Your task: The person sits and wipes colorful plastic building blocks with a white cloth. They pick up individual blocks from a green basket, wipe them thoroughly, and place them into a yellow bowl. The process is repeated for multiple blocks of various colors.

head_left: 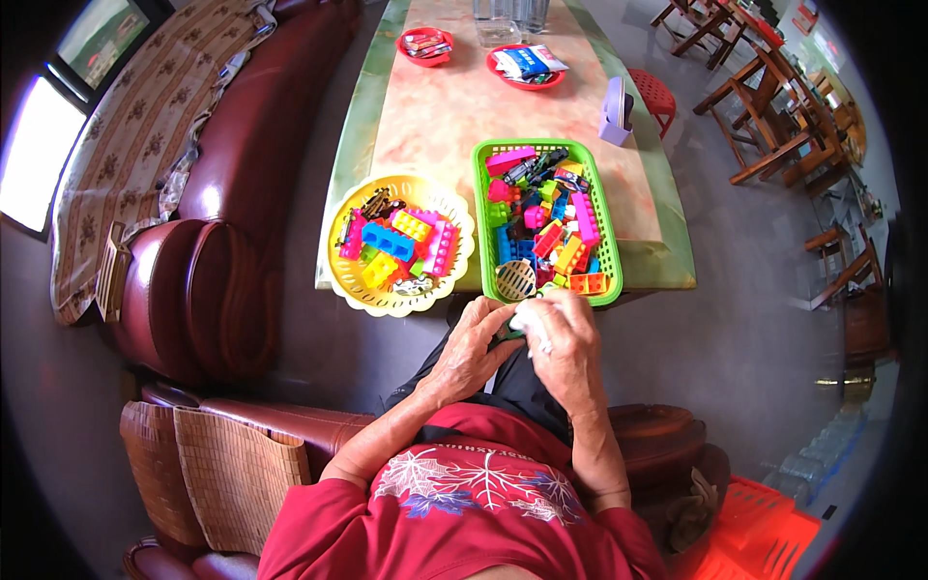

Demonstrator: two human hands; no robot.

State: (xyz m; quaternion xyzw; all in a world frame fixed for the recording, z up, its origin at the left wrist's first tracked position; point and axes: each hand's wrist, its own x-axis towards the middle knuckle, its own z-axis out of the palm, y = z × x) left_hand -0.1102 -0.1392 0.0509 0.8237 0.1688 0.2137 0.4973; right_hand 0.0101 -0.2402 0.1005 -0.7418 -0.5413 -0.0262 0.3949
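Observation:
Above my lap, at the table's near edge, my hands meet. My left hand [468, 352] is closed on a small dark green piece [507, 332], mostly hidden by the fingers. Pressed close against it, my right hand [565, 350] grips a crumpled white cloth or tissue [534, 327]. Just beyond the hands stands a green plastic basket [478, 193] with colourful building blocks, dark toy pieces and a round slatted tan piece [515, 279]. To its left, a yellow scalloped basket [464, 232] holds more blocks, including a blue block [389, 242] and a yellow block [380, 271].
Farther along the table [435, 126] are a red dish with packets [425, 60], another red dish with packets [556, 82] and a purple holder [616, 114]. A red leather sofa [251, 126] lines the left. An orange-red crate [764, 532] sits at the lower right.

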